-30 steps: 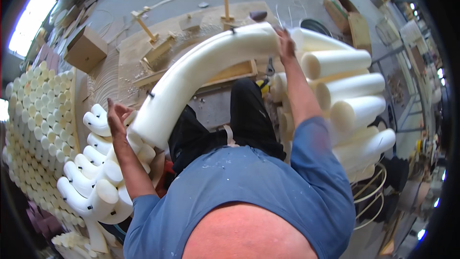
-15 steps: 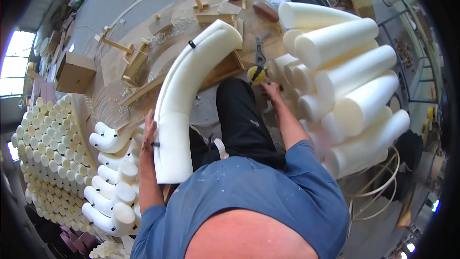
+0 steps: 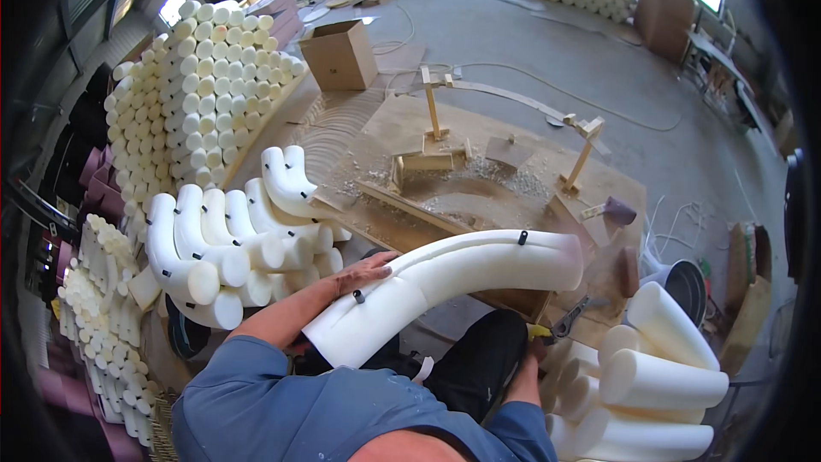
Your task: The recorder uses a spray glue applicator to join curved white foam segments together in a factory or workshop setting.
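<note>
A thick white curved foam cylinder (image 3: 453, 282) lies across my lap, its far end over the work board. Two small black clips or pegs sit along its lengthwise seam. My left hand (image 3: 366, 270) rests on its far side near the lap end, fingers stretched out flat against the foam. Beyond my knee, my right hand (image 3: 534, 349) is partly hidden, close to the yellow part (image 3: 538, 331) of a dark tool (image 3: 568, 318); its fingers do not show clearly.
A wooden board (image 3: 368, 141) carries a jig of wood strips, upright posts and shavings. Bent foam pieces (image 3: 239, 244) are piled at left, straight foam cylinders (image 3: 663, 379) at right. A cardboard box (image 3: 336, 58) stands on the floor beside a tall foam stack (image 3: 218, 77).
My view has swung leftward, so the scene appears turned and shifted right. The foam cylinder stays across my lap under my left hand. The right hand remains close to the yellow part.
</note>
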